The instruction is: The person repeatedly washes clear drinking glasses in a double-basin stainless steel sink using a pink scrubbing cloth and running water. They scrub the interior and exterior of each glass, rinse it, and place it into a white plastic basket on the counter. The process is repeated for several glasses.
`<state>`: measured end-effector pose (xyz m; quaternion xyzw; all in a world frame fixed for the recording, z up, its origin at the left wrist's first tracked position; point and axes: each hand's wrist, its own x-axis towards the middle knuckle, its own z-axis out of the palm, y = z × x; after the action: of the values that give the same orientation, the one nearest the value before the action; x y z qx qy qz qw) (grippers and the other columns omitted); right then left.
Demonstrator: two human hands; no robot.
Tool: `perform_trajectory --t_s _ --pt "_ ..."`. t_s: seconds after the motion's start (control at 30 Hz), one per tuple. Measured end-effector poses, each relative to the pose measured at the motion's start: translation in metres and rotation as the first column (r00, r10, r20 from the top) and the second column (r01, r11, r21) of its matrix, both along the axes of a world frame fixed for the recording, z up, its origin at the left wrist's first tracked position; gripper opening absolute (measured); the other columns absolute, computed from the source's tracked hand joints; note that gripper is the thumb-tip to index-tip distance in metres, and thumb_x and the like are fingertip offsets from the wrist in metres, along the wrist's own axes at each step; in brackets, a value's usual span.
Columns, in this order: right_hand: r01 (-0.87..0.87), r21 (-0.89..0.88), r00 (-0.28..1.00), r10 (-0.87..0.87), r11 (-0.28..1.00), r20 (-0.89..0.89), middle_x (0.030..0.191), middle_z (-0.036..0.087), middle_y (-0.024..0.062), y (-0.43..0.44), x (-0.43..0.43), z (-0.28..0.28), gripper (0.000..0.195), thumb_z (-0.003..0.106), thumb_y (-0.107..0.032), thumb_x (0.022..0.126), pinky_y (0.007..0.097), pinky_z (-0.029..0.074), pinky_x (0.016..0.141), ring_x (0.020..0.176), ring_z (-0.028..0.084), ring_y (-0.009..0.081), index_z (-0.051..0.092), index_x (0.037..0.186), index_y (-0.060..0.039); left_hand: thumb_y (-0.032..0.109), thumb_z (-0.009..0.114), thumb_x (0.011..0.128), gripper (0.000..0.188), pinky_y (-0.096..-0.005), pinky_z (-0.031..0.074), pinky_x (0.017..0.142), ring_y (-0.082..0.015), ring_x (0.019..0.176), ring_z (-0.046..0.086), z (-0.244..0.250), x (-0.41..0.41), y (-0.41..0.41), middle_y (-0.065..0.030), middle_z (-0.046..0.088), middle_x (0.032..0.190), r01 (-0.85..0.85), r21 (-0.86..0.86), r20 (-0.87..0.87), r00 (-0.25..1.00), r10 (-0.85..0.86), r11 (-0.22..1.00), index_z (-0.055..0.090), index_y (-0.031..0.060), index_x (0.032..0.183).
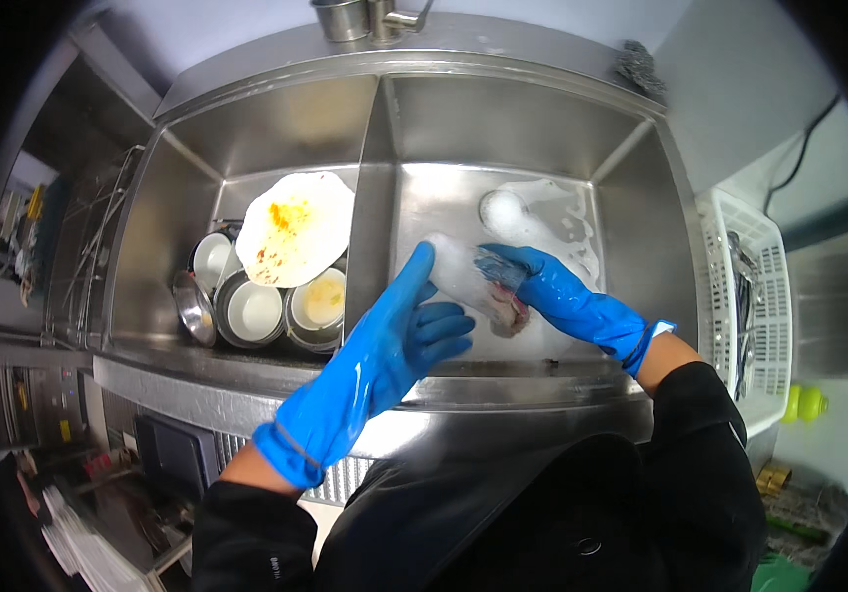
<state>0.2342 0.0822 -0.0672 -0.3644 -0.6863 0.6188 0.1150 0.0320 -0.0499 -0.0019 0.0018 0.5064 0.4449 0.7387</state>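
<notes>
My right hand, in a wet blue rubber glove, grips a wadded cloth over the right sink basin. Thick white suds hide much of it, so its exact kind is hard to tell. My left hand, gloved the same way, is just left of the suds. Its thumb points up along the foam and its fingers are apart, with nothing held in them. More foam lies over a round drain on the basin floor.
In the left basin, a soiled white plate leans over stacked bowls and a metal bowl. A divider separates the basins. Steel wool sits at the back right corner. A white plastic basket holds cutlery on the right.
</notes>
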Motion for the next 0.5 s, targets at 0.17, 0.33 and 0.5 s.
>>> perform_trajectory --t_s 0.17,0.33,0.5 --pt "0.008 0.482 0.981 0.087 0.876 -0.176 0.119 0.069 0.0154 -0.014 -0.014 0.039 0.047 0.057 -0.019 0.101 0.0314 0.051 0.095 0.106 0.066 0.0212 0.049 0.146 -0.0083 0.062 0.065 0.088 0.074 -0.0496 0.053 0.098 -0.0360 0.104 0.065 -0.015 0.016 0.053 -0.0197 0.065 0.115 -0.201 0.185 0.156 0.973 0.173 0.962 0.054 0.0039 0.132" --pt "-0.078 0.649 0.993 -0.002 0.757 0.121 0.105 0.067 0.0237 -0.014 -0.011 0.064 0.063 0.062 -0.013 0.095 0.0390 0.053 0.089 0.098 0.068 0.0356 0.036 0.152 -0.0099 0.045 0.076 0.085 0.060 -0.0483 0.057 0.089 -0.0342 0.101 0.067 -0.014 0.025 0.091 -0.0201 0.066 0.113 -0.231 0.495 0.063 0.971 0.231 0.838 0.058 0.0050 0.126" --pt "-0.010 0.644 1.000 0.005 0.765 0.009 0.137 0.052 0.0274 -0.005 -0.006 0.064 0.077 0.071 -0.018 0.091 0.0408 0.046 0.103 0.126 0.054 0.0394 0.030 0.154 -0.0047 0.043 0.077 0.083 0.072 -0.0477 0.052 0.097 -0.0330 0.113 0.062 0.004 0.016 0.106 -0.0183 0.062 0.122 -0.026 0.614 -0.116 0.986 0.122 0.789 0.052 0.0057 0.139"
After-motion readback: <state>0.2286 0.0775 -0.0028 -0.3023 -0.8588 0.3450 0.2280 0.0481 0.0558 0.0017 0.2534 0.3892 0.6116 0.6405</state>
